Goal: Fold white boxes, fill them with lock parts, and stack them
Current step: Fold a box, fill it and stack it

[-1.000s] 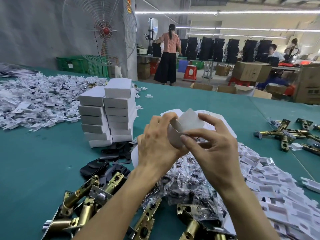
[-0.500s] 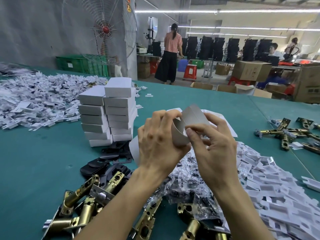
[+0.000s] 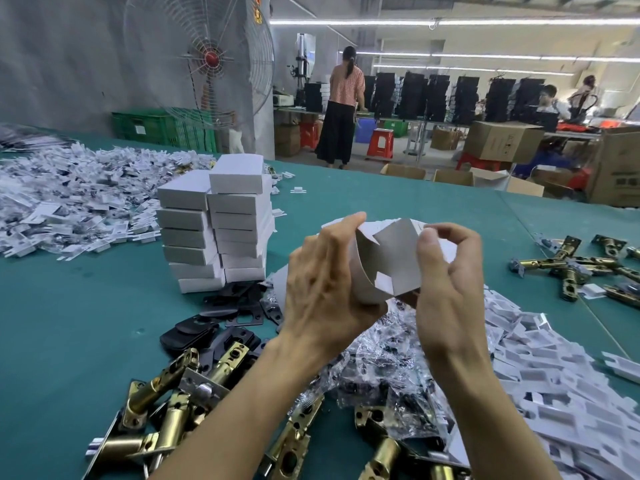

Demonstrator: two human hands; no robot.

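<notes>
White box (image 3: 388, 261), for now only a half-opened card blank, is held in the air between both hands. It is over the heap of clear bags (image 3: 381, 368) and a little beyond the brass latches (image 3: 166, 386) that lie nearest on the green table (image 3: 69, 323). The left hand (image 3: 322, 282) grips its left wall with the fingers curled round the edge. The right hand (image 3: 446, 271) pinches the right side between thumb and forefinger.

The danger, I think, is in the card itself. It looks thin, and if the two hands pull unevenly the wall may crease beside the fold line. A flap may also tuck outside instead of inside, and then the box will not close square. If the pinch slips, the blank would drop on the slippery bags below. Farther back on the left, the stack of finished boxes (image 3: 221, 230) stands in two uneven columns, and a careless placing could push it over.

Compared with half a second ago, the hands are wider apart and the blank is opened more, so its grey inner side and a flap now show.
</notes>
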